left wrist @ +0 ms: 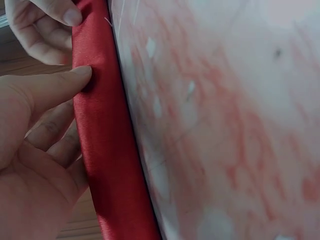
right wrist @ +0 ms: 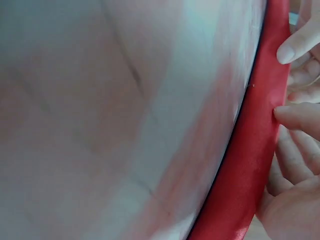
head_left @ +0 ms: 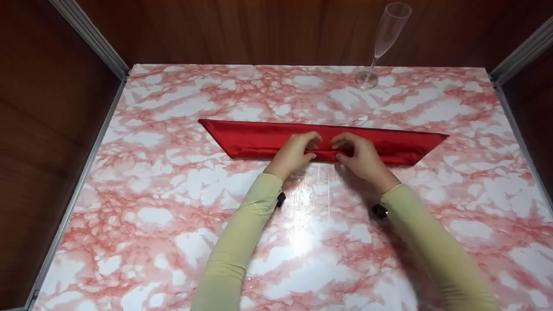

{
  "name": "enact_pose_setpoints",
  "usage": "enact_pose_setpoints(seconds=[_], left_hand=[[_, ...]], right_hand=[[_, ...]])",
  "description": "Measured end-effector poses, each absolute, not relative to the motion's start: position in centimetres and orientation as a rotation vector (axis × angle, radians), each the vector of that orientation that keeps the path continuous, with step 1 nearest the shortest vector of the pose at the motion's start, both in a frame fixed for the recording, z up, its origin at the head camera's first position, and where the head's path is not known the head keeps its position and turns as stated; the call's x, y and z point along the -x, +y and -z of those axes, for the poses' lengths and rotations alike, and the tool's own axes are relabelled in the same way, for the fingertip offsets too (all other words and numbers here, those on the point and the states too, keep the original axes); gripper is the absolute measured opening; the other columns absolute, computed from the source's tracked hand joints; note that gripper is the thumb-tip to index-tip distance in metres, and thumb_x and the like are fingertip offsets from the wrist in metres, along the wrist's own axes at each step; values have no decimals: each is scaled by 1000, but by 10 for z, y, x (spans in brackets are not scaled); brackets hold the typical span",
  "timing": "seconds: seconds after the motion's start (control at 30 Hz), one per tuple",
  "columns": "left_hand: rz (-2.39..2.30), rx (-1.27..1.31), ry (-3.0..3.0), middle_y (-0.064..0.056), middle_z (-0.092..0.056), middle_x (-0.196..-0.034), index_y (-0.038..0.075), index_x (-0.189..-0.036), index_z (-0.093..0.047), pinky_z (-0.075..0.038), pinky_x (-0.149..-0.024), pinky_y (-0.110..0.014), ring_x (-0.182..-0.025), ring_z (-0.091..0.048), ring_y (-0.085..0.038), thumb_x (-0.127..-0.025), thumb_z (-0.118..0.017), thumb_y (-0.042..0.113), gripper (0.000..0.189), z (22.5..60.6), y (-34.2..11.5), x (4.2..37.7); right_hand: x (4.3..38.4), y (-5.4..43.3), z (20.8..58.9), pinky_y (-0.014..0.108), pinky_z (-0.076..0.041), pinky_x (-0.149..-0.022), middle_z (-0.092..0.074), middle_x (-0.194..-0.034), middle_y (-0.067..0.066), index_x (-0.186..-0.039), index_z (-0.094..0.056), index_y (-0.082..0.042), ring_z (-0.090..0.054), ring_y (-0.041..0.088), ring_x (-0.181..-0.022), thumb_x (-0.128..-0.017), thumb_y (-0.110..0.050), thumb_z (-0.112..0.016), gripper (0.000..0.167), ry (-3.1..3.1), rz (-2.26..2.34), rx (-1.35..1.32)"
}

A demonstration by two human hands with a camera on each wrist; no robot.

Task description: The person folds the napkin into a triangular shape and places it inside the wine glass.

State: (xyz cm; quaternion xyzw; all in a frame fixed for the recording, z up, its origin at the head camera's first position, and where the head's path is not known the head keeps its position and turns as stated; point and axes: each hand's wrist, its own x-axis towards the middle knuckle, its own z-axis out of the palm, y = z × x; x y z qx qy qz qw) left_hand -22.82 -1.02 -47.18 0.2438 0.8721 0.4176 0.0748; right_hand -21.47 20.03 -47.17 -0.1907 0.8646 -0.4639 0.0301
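Note:
A red satiny cloth napkin (head_left: 255, 134) lies flat across the table, folded into a long strip with slanted ends and dark edging. Its near edge is turned up in a narrow fold. My left hand (head_left: 294, 151) pinches this fold near the middle, thumb on the near side and fingers beyond it. Just to the right, my right hand (head_left: 360, 155) grips the same fold in the same way. Both wrist views show a thumb pressing the red fold (left wrist: 107, 135), with curled fingers behind it. Part of those fingers is hidden by the cloth (right wrist: 250, 150).
A clear champagne flute (head_left: 386, 36) stands upright at the back right of the marbled pink and white table (head_left: 173, 242). Brown wood-grain panels (head_left: 237, 34) with metal strips border the back and sides. Dark wrist devices (head_left: 380, 211) sit under the sleeves.

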Motion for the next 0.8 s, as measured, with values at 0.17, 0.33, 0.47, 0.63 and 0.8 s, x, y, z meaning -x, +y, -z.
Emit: enact_pose_setpoints(seconds=[0.17,0.33,0.47,0.63,0.8], left_hand=[[-1249,-709,2627,-8,-65,-107,5,-120,-60,-46,-86,-23,-99,-59,-14,-87,-66,-2,34,473,-10,230],[-1254,-681,2628,-7,-64,-107,5,-119,-60,-46,-85,-22,-98,-58,-13,-88,-66,-2,33,473,-10,232],[-1243,-694,2632,-6,-64,-104,5,-118,-61,-46,-84,-22,-97,-58,-13,-87,-66,-3,32,472,-11,232],[-1252,-715,2618,-6,-65,-105,5,-117,-61,-46,-86,-23,-99,-58,-14,-88,-66,-2,31,474,-11,232],[-1324,-707,2591,-9,-65,-109,4,-116,-62,-46,-89,-25,-101,-59,-16,-85,-69,-4,33,476,-12,232]], right_hand=[[210,199,470,36,-49,-85,-67,-101,9,-112,-62,-1,-61,20,-97,-82,12,-65,33,2646,1514,649],[209,198,472,38,-49,-79,-67,-96,9,-111,-63,1,-61,21,-91,-81,12,-67,31,2643,1507,685],[211,197,473,42,-47,-85,-67,-98,10,-109,-64,1,-60,22,-96,-80,12,-67,31,2662,1478,670],[213,197,476,43,-45,-91,-66,-101,11,-109,-64,1,-58,25,-99,-79,12,-69,32,2670,1428,627],[214,197,475,43,-44,-92,-66,-104,13,-110,-63,1,-57,26,-102,-79,11,-69,34,2660,1370,609]])
